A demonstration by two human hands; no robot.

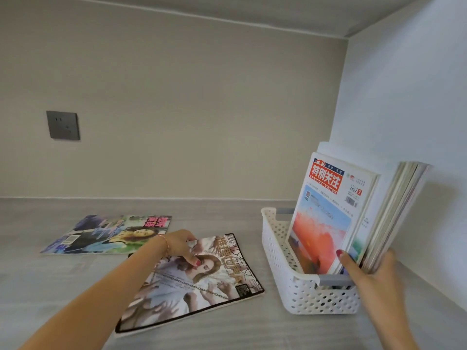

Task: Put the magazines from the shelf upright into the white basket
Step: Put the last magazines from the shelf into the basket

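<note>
Nearest, left of the basket (pixel 298 291), the left hand (pixel 180 245) presses spread fingers on a flat magazine (pixel 202 286). Right hand (pixel 376 271) grips upright magazines (pixel 394 213) inside the basket; front cover (pixel 326 218) reads "SPECIAL FOCUS", "2021". Farther left lies another magazine (pixel 108 234).

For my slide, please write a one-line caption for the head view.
Left hand reaches a flat magazine on the shelf while right hand steadies upright magazines in the white basket.

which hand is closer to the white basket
Right. The right hand is at the white basket, holding the upright magazines in it; the left hand rests on a flat magazine beside it.
</note>
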